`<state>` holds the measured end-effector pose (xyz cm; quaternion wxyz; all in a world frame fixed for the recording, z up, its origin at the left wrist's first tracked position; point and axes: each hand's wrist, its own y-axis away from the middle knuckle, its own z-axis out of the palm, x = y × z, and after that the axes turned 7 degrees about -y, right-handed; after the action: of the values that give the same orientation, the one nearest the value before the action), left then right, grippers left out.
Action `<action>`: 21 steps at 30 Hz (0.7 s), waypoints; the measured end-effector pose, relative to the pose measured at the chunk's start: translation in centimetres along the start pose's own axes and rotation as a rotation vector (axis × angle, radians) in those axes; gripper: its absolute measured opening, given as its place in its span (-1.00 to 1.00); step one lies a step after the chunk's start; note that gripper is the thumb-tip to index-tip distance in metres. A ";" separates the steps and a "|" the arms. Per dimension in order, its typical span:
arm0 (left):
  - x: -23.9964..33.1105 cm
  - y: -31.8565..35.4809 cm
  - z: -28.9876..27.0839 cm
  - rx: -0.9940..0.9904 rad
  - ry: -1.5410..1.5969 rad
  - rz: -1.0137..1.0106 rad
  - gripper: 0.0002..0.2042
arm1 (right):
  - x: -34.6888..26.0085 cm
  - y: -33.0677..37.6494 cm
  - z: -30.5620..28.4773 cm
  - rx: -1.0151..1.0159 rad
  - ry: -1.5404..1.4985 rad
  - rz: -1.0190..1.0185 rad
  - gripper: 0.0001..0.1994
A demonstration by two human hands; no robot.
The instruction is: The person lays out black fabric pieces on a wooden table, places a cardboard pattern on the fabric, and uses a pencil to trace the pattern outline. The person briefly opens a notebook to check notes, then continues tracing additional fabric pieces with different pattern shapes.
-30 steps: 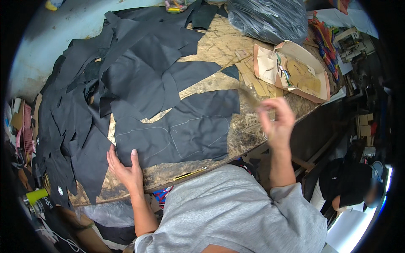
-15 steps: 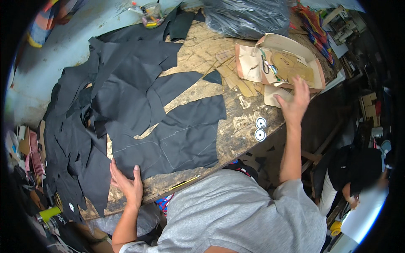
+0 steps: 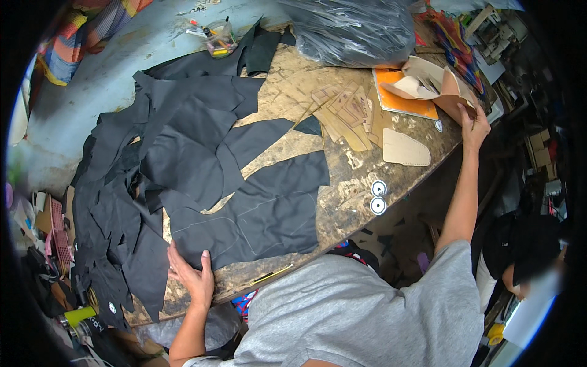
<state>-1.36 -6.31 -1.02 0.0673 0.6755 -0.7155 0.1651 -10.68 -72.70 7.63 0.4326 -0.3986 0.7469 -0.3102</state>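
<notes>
My left hand lies with fingers spread on the near left edge of a black leather sheet, which bears thin pale outlines. Far to the right, my right hand grips the edge of a beige folded cardboard box with its thumb and fingers. The box is tilted, and some dark things show inside it. Beside it lies an orange-covered book. A beige rounded pattern piece with a dotted edge lies near the table's edge. Several tan pattern pieces overlap to its left.
More black leather is heaped across the left of the worn wooden table. A stuffed dark plastic bag stands at the back. A pen cup is at the far left. Another person is at the right, beyond the table.
My right hand has moved right and taken hold of the beige box. The box has shifted and tilted, uncovering the orange book and more of the pattern pieces. My left hand stays on the leather.
</notes>
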 end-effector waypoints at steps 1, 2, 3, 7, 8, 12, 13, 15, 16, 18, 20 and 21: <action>0.0 0.0 0.0 -0.003 0.024 0.002 -0.24 | 1.5 -0.3 0.3 0.014 0.074 -0.058 -0.71; 0.0 0.0 -0.1 -0.009 0.031 0.001 -0.23 | 3.0 -0.8 0.8 0.024 0.169 -0.023 -0.66; 0.0 0.0 -0.1 -0.006 0.023 0.011 -0.23 | 4.4 -1.6 1.6 0.039 0.234 -0.048 -0.64; 0.2 -0.1 -0.1 -0.030 -0.001 0.003 -0.24 | 8.4 -5.2 5.7 0.063 0.572 0.093 -0.59; 0.3 -0.1 -0.1 -0.033 -0.008 -0.002 -0.24 | 8.9 -6.1 6.5 0.048 0.526 0.086 -0.61; 0.5 -0.1 -0.1 -0.032 -0.019 -0.006 -0.25 | 9.7 -7.4 8.6 -0.293 0.497 0.051 -0.67; 0.5 -0.1 -0.1 -0.025 0.001 -0.005 -0.25 | 9.6 -7.3 8.8 -0.333 0.473 0.111 -0.67; 0.6 0.0 -0.1 -0.008 -0.003 0.004 -0.26 | 8.8 -6.7 9.0 -0.365 0.477 0.198 -0.68; 0.7 0.0 -0.1 0.009 0.029 -0.015 -0.27 | 8.0 -6.2 9.0 -0.281 0.499 0.184 -0.67; 0.8 0.0 0.0 0.056 0.043 -0.036 -0.30 | 5.4 -4.5 9.4 -0.135 0.627 0.180 -0.65; 0.9 0.0 0.3 0.129 0.261 -0.076 -0.33 | 1.6 -1.8 9.6 0.009 0.642 -0.067 -0.61; 0.8 0.1 0.2 0.171 0.359 -0.111 -0.35 | -0.5 0.1 9.7 -0.091 0.487 -0.074 -0.59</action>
<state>-1.46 -7.15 -0.98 0.1449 0.6770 -0.6370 0.3391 -1.91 -73.41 3.56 0.2100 -0.3581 0.8272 -0.3786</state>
